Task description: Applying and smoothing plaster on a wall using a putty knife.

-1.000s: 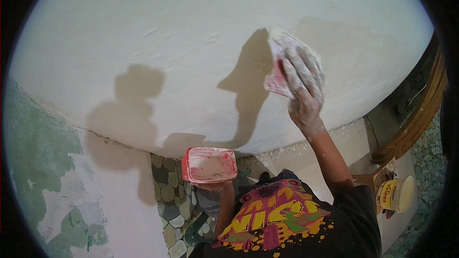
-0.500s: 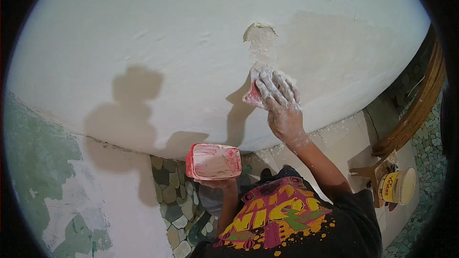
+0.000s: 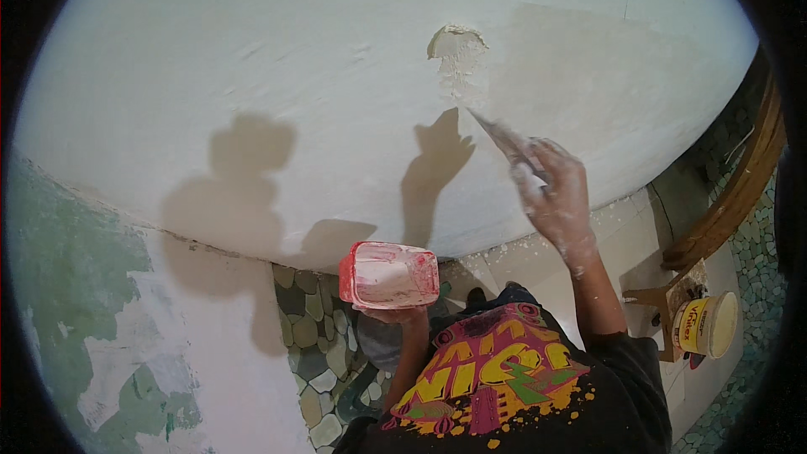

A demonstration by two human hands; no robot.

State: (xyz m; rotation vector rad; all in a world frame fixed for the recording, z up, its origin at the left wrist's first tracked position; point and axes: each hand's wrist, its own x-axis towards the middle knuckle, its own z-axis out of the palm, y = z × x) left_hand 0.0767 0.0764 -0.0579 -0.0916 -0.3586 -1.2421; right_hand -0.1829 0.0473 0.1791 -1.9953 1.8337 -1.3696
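1. Right hand grips smeared spreader, edge-on, tip below raised putty patch on pale wall; contact unclear.
2. Left hand holds red tub near wall's bottom edge.
3. Bucket at stool's right edge; stone paving lower left.

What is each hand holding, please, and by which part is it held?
The left hand holds the tub from underneath. The right hand holds the scraper by the end away from the wall; exact finger placement is blurred.
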